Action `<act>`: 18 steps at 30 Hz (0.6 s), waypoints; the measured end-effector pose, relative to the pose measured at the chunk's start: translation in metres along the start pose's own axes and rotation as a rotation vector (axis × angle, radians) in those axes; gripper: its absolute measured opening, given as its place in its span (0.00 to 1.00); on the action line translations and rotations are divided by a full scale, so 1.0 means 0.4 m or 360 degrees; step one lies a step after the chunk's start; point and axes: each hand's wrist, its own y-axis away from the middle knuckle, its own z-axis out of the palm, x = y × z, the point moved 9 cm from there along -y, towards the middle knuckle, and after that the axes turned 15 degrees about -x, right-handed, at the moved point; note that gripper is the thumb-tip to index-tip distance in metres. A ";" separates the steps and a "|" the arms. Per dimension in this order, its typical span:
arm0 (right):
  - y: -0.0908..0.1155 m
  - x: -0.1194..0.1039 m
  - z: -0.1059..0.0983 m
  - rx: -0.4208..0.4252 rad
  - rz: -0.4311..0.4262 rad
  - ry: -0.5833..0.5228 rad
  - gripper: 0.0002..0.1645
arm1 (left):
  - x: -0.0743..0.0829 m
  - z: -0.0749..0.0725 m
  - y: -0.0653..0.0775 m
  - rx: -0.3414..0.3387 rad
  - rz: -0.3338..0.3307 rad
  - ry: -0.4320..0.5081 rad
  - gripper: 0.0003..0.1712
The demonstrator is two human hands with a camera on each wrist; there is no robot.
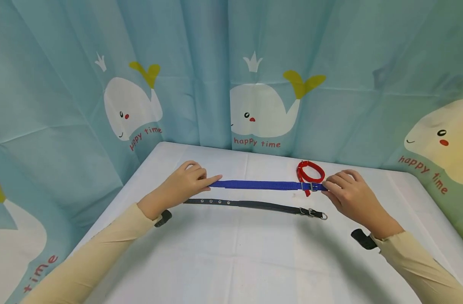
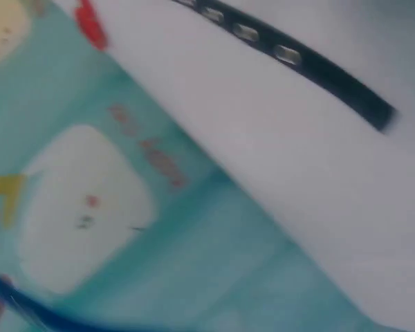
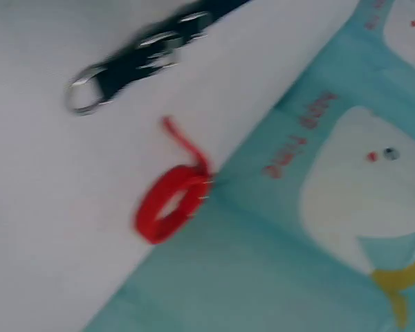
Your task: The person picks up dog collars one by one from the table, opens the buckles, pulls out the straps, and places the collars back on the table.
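A blue collar (image 1: 262, 185) is stretched level between both hands, above the white table. At its left end my left hand (image 1: 189, 179) pinches the strap, index finger pointing along it. My right hand (image 1: 351, 196) grips the other end, just beyond the metal buckle (image 1: 313, 186). Part of the blue strap (image 2: 48, 315) shows blurred in the left wrist view. Nearer me lies a black collar (image 1: 262, 205), laid out straight, with metal eyelets (image 2: 288, 55) and a D-ring (image 3: 83, 90). The red collar (image 3: 169, 204) sits coiled behind the blue one, its tail partly covered in the head view.
The white tabletop (image 1: 231, 257) stretches toward me, with the hands' shadows on it. A blue-green curtain (image 1: 201, 63) printed with whales hangs right behind its far edge and along both sides. Each wrist carries a small black device (image 1: 363, 239).
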 end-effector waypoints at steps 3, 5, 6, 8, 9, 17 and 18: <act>0.019 0.028 0.045 -0.0076 0.0050 -0.0028 0.41 | -0.025 0.044 0.007 -0.0024 0.0030 0.0051 0.29; 0.030 0.041 0.078 -0.0123 0.0065 -0.0050 0.42 | -0.035 0.077 0.009 -0.0050 0.0047 0.0084 0.31; 0.034 0.046 0.095 -0.0151 0.0069 -0.0057 0.41 | -0.038 0.094 0.009 -0.0069 0.0057 0.0098 0.31; 0.041 0.055 0.126 -0.0204 0.0075 -0.0066 0.27 | -0.039 0.125 0.006 -0.0108 0.0082 0.0130 0.33; 0.044 0.059 0.140 -0.0227 0.0081 -0.0064 0.20 | -0.039 0.140 0.004 -0.0133 0.0095 0.0143 0.33; 0.064 0.072 0.260 -0.0566 0.0125 0.0031 0.22 | -0.014 0.252 -0.040 -0.0475 0.0209 0.0083 0.25; 0.066 0.071 0.273 -0.0610 0.0117 0.0043 0.22 | -0.010 0.265 -0.046 -0.0511 0.0230 0.0040 0.24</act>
